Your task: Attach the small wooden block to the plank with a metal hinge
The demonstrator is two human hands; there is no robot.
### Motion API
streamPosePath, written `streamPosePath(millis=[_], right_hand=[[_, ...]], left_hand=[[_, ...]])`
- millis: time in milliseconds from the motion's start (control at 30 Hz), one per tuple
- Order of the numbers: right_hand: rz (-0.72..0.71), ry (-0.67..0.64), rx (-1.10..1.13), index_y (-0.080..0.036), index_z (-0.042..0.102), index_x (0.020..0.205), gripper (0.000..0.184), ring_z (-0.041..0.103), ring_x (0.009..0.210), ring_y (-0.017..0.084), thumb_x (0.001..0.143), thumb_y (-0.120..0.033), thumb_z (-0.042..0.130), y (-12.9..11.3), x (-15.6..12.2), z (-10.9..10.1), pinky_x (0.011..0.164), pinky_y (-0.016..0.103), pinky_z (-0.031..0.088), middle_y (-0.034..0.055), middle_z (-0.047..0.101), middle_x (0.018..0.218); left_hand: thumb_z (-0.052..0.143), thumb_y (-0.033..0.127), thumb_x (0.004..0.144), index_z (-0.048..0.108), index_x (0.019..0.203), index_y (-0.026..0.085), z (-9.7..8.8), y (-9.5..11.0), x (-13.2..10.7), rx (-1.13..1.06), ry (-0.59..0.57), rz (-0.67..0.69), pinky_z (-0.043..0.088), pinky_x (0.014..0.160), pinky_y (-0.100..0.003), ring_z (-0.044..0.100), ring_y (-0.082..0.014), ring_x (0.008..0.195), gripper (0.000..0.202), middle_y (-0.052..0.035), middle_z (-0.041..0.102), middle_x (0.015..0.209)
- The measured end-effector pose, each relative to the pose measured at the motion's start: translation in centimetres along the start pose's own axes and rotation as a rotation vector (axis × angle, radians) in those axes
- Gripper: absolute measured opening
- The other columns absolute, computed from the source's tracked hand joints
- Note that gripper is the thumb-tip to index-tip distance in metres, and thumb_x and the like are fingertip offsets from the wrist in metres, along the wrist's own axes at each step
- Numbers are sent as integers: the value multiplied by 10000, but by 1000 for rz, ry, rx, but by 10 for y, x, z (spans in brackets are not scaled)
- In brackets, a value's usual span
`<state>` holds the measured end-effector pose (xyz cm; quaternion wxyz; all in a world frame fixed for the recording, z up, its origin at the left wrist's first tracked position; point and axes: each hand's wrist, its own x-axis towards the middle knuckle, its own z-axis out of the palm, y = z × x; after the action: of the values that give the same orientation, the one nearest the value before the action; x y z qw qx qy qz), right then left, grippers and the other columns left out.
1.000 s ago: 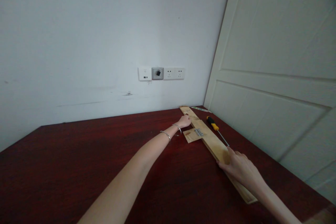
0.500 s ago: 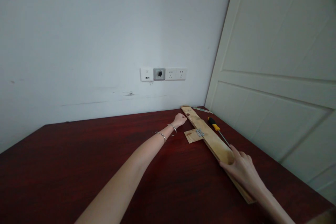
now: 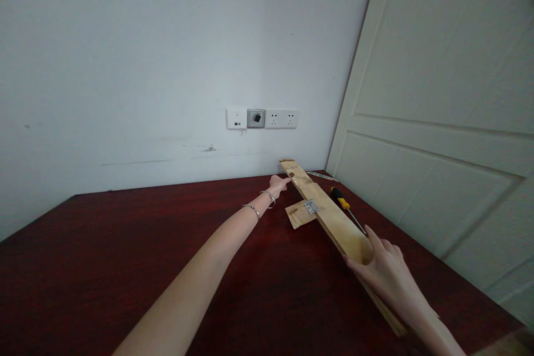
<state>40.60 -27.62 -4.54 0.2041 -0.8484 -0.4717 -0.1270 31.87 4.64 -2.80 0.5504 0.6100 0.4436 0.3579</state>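
A long pale wooden plank [image 3: 329,217] runs along the right side of the dark red table [image 3: 125,267], tilted up off the surface. A small metal hinge [image 3: 309,206] joins it to a short wooden piece [image 3: 297,214] hanging at its left side. My left hand [image 3: 278,183], with two thin bangles on the wrist, grips the plank's far end. My right hand [image 3: 384,272] is closed around the plank's near part, thumb on top.
A yellow-and-black screwdriver [image 3: 346,208] lies on the table just right of the plank. A white panelled door [image 3: 442,122] stands close on the right. A row of wall sockets [image 3: 262,118] sits on the white wall behind. A thin strip [image 3: 321,175] lies in the far corner.
Both hands have lifted the plank off the table and swung its far end leftward. The hinged small piece rose with it. The screwdriver has stayed where it was.
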Motion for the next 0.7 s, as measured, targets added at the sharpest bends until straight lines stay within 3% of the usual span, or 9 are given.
streamPosePath(millis=[167, 400, 533, 700], right_hand=[[-24, -1, 83, 1, 398, 1361, 851, 552, 942, 341, 677, -470, 583, -23, -5, -5, 882, 423, 426, 167, 616, 985], [-66, 23, 129, -73, 441, 1332, 746, 534, 962, 347, 699, -438, 589, -55, -16, -7, 867, 447, 424, 164, 604, 1014], [-150, 14, 144, -85, 529, 1245, 611, 519, 940, 327, 735, -414, 593, -80, -25, -10, 858, 428, 432, 162, 583, 1001], [-201, 7, 183, -98, 545, 1200, 558, 516, 921, 313, 760, -436, 604, -124, -39, -14, 831, 417, 441, 147, 562, 959]], left_hand=[[725, 160, 764, 636, 891, 72, -13, 0, -1, -165, 12, -24, 539, 645, -204, 653, -124, 708, 179, -107, 690, 872], [738, 133, 746, 621, 910, 74, -40, 1, -4, -268, 77, -65, 554, 650, -217, 668, -148, 742, 210, -117, 691, 906], [741, 91, 726, 610, 925, 78, -68, 4, -4, -289, 113, -73, 561, 653, -241, 664, -147, 719, 239, -92, 686, 850], [751, 37, 683, 623, 900, 82, -119, 4, -9, -301, 151, -74, 561, 647, -264, 661, -171, 714, 256, -86, 679, 759]])
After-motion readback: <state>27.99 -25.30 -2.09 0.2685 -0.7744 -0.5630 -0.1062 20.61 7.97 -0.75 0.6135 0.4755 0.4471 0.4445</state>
